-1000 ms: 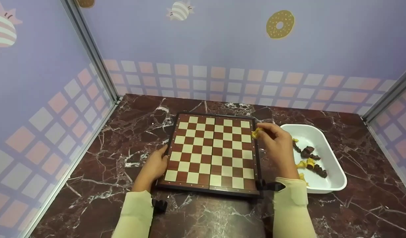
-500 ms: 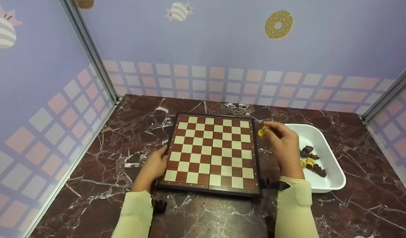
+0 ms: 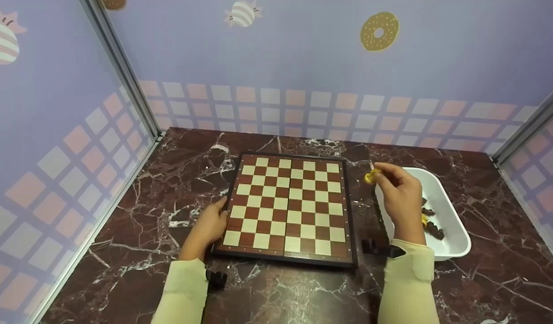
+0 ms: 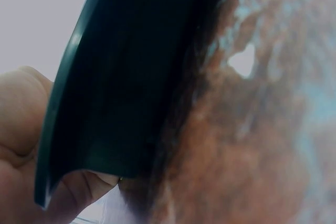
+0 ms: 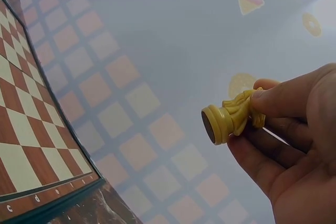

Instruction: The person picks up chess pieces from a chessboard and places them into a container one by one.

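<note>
A chessboard with red-brown and cream squares lies in the middle of the head view, no pieces on its squares. At its left edge my left hand grips the rim; in the left wrist view, fingers show beside the dark board side, partly hidden by it. My right hand, right of the board and over the near side of a white tray, pinches a yellow chess knight between thumb and fingers. Its dark underside faces the board in the right wrist view.
Inside the tray lie several dark brown chess pieces and some yellow, partly covered by my right hand. A dark marbled table bears everything. Patterned panels stand behind and at both sides.
My right hand has moved right, away from the board's right edge to over the tray, carrying the yellow knight. The left hand and the board have stayed put.
</note>
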`<state>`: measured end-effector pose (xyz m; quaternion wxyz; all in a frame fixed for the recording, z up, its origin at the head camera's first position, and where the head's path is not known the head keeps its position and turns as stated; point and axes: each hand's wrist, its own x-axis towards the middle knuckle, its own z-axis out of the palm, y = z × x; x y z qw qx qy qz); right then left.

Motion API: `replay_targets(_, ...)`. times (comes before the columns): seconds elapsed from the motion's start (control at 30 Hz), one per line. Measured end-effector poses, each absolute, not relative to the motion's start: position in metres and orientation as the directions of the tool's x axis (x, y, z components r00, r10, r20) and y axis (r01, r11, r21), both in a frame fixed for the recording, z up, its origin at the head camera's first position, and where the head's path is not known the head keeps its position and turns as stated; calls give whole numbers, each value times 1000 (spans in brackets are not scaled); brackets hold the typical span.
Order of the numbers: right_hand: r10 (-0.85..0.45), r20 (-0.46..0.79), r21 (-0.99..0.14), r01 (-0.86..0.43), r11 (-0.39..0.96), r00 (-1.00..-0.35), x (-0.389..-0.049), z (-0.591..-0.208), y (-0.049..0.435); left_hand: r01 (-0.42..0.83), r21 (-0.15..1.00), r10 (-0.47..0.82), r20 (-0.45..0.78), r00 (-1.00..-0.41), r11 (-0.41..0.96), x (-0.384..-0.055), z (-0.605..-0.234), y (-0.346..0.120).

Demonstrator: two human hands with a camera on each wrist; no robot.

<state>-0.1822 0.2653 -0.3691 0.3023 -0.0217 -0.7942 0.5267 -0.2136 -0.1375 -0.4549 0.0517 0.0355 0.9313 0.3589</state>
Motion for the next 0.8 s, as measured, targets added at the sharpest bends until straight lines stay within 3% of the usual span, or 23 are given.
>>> replay_targets(0.4, 426, 409, -887, -242, 393, -807, -168, -351, 270, 39, 663, 105, -59, -993, 747, -214, -456, -137)
replay_targets(0.8, 524, 305, -934, -143, 327, -796, -173, -361, 288, 22, 653, 89, -69, -994, 757, -215, -456, -136)
